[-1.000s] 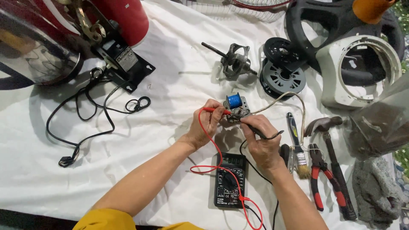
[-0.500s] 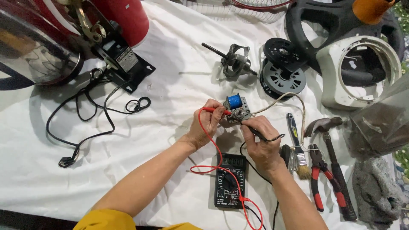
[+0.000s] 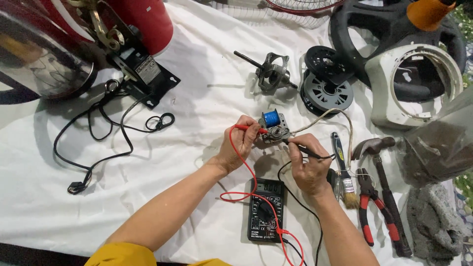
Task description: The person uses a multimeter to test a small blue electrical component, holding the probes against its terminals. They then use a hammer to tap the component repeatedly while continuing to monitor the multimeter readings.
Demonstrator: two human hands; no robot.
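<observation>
Between your two hands sits the coil (image 3: 272, 125), a small metal frame with a blue winding on top, resting on the white sheet (image 3: 207, 93) near the middle of the view. A pale cord (image 3: 325, 116) runs from it toward the right.

Your left hand (image 3: 240, 143) is closed around the red probe (image 3: 246, 127), pinched between thumb and fingers, with the tip laid against the coil's left side. Your right hand (image 3: 308, 165) is clenched on the black probe (image 3: 305, 149), held like a pen, its tip touching the coil's lower right edge. Both forearms come up from the bottom edge, wrists low on the sheet, and a yellow sleeve (image 3: 123, 255) shows at your left elbow.

Red and black leads trail from the probes down to the meter (image 3: 266, 209), which lies flat just below and between your wrists.

Just right of your right hand lie a brush (image 3: 343, 170), red-handled pliers (image 3: 367, 204) and a hammer (image 3: 382, 177), side by side. Farther right are a clear bag (image 3: 438, 143) holding something dark and a grey rag (image 3: 433, 221).

Above the coil lie a rotor (image 3: 271, 74) with its shaft, two black round covers (image 3: 325, 81), a white ring housing (image 3: 419, 83) and a black base (image 3: 394, 29). Well off to the left, a black power cord (image 3: 98, 133) loops beside a black bracket (image 3: 145, 74) and a red and chrome body (image 3: 64, 44).
</observation>
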